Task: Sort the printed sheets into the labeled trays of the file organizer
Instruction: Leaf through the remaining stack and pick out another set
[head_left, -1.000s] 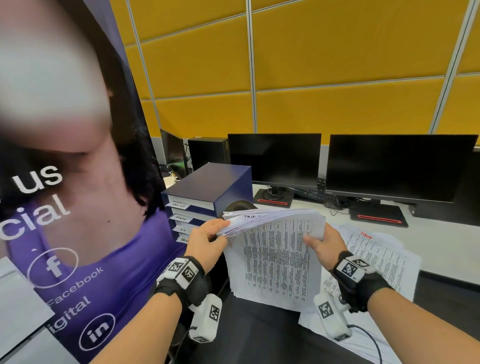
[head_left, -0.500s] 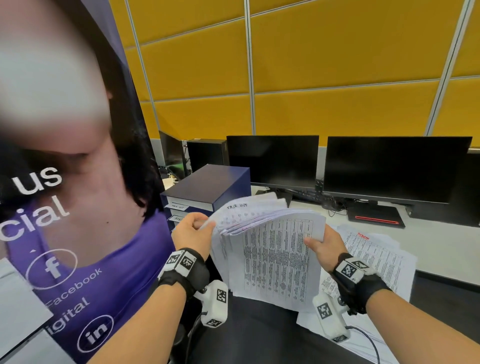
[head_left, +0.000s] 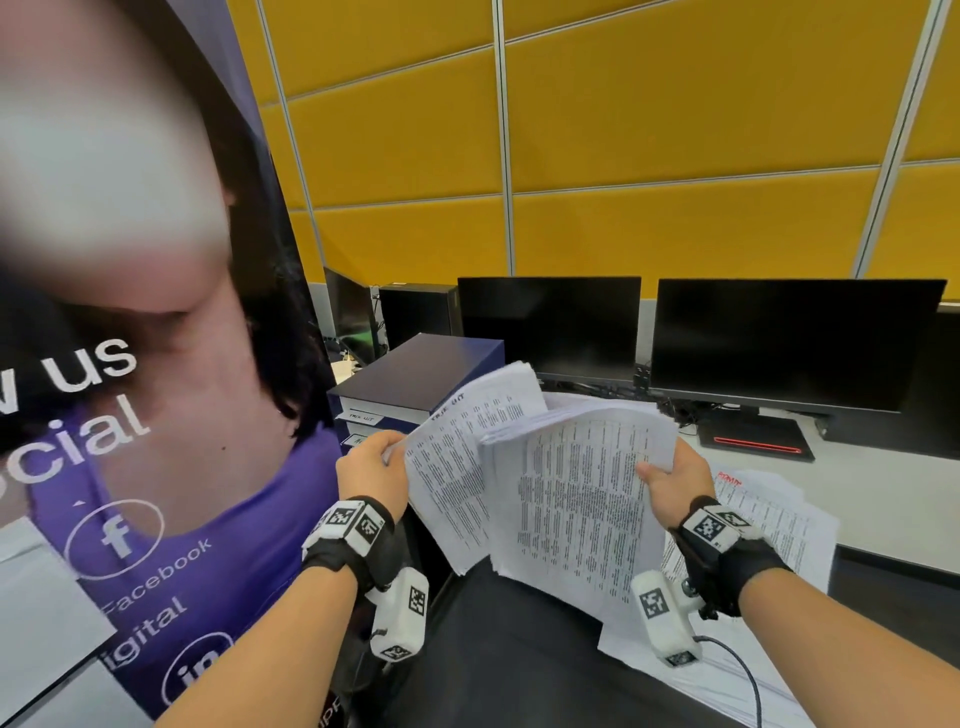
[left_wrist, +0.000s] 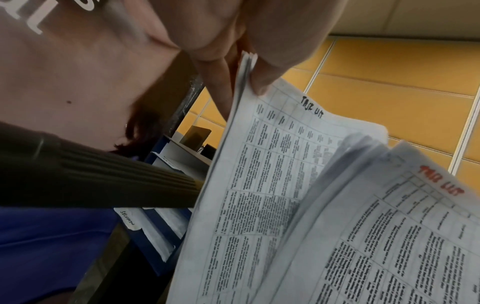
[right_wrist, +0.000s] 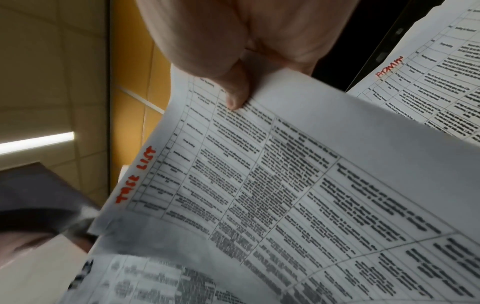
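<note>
The lower trays of the file organizer (head_left: 415, 379) at 10 o'clock from the papers are hidden behind the left hand (head_left: 371, 475) and the sheets (head_left: 452, 467) it pinches; its tray labels are too small to read. The printed table text on the stack (head_left: 576, 499) in the right hand (head_left: 675, 480) is too small to read. The banner (head_left: 130, 364) is cut at the left edge, its top part blurred. The pile on the counter (head_left: 769, 509) is partly covered.

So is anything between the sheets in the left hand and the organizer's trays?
Nothing visible. The left hand pinches the split-off sheets just in front of the blue file organizer, whose labeled tray fronts face them. The lower trays are hidden behind hand and paper.
</note>
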